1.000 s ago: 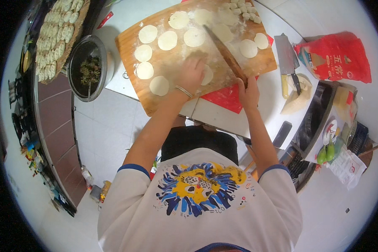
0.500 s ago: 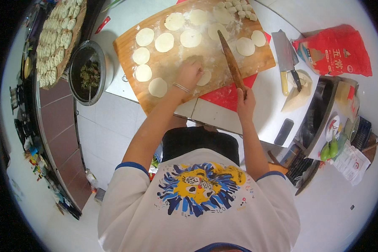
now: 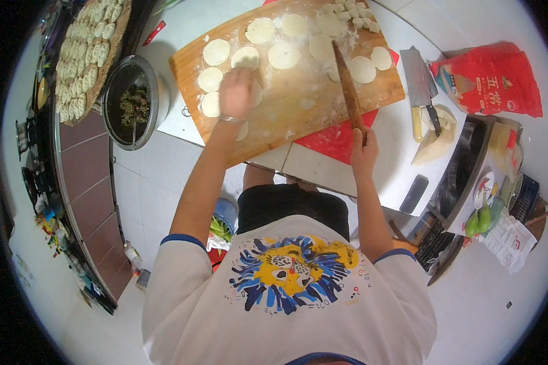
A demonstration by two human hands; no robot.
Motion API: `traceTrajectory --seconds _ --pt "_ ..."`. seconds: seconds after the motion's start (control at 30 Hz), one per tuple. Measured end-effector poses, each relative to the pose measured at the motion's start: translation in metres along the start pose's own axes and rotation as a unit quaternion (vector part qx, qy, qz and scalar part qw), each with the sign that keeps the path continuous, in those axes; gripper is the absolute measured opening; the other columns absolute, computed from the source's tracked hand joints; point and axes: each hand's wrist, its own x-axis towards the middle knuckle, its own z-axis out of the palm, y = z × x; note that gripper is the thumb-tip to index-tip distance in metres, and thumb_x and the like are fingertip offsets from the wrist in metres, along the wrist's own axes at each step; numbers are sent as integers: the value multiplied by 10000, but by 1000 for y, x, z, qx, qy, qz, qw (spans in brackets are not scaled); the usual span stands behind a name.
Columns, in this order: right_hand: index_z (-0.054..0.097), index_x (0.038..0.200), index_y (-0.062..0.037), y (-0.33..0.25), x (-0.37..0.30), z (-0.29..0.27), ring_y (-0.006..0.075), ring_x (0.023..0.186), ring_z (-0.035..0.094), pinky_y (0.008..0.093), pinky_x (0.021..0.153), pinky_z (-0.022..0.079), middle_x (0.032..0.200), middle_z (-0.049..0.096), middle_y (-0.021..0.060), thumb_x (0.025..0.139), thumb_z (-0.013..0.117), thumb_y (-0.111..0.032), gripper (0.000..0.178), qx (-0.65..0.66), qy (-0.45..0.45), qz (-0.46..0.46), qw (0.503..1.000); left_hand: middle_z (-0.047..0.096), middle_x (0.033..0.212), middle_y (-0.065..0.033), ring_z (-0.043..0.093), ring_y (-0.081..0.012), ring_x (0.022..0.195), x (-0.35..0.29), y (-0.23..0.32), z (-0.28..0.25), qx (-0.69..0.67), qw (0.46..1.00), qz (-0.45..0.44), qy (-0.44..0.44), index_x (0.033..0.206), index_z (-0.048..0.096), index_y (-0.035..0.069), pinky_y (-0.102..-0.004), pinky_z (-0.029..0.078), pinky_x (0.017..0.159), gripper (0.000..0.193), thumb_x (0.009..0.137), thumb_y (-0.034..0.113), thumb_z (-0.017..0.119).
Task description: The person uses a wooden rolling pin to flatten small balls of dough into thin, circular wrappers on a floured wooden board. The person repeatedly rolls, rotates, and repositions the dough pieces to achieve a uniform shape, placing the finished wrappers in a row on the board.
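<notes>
A floury wooden board (image 3: 274, 131) carries several flat round dough wrappers (image 3: 284, 56). Over its left part is my left hand (image 3: 237, 94), smeared by motion, so its fingers cannot be read. One pale wrapper (image 3: 257, 94) shows just right of that hand, partly hidden by it; whether it is gripped I cannot tell. Another wrapper (image 3: 243, 131) peeks out beside my wrist. My right hand (image 3: 365, 149) is closed round the near end of a long wooden rolling pin (image 3: 347, 85), which slants over the board's right side. Small dough pieces (image 3: 356, 13) are heaped at the far right corner.
Left of the board stands a bowl of dark filling (image 3: 134, 106) with a utensil in it. Beyond it, a round tray holds rows of shaped dumplings (image 3: 88, 58). At right lie a cleaver (image 3: 415, 76), a phone (image 3: 414, 193) and a red bag (image 3: 490, 79).
My left hand has swung left and away from me, from the board's near middle to the left wrappers. The wrapper beside it there is gone from that spot. My right hand still holds the rolling pin.
</notes>
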Motion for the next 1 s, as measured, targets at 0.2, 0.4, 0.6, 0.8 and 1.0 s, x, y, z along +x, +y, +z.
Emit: traceTrajectory --seconds 0.2,0.4,0.6,0.8,1.0 --pt "612 1056 -2 7 5 -9 226 806 607 344 743 485 900 648 140 957 600 -258 275 5 33 32 999 606 1137 -142 565 -329 1053 51 100 86 -54 983 150 -88 1070 618 49 -423 472 905 250 830 117 596" --pt "602 1076 -20 -2 9 -19 248 806 613 357 733 487 908 631 136 948 605 -250 263 -20 -4 34 999 587 1144 -127 553 -286 1070 25 116 124 -5 966 244 -86 1117 612 44 -396 456 911 289 863 172 564" --pt "570 1111 -62 5 26 -26 327 821 623 385 721 502 934 607 144 886 667 -298 340 -164 -67 -108 978 422 1424 -208 392 -395 1315 -38 103 53 -161 982 88 -39 1361 455 -2 -480 337 1073 506 900 188 545" --pt "569 1146 -74 3 69 -6 347 1013 579 438 824 482 1160 567 164 868 654 -358 407 -314 -167 -258 898 320 1510 -201 293 -382 1392 -25 78 28 -13 994 89 -58 1440 354 13 -517 221 1143 603 923 269 532" --pt "476 1385 -113 9 110 11 357 1391 298 607 1115 148 1518 307 190 899 556 -429 585 -375 1 -287 881 302 1532 -177 236 -381 1423 28 74 54 35 991 69 -108 1469 321 55 -523 179 1155 652 926 352 529"
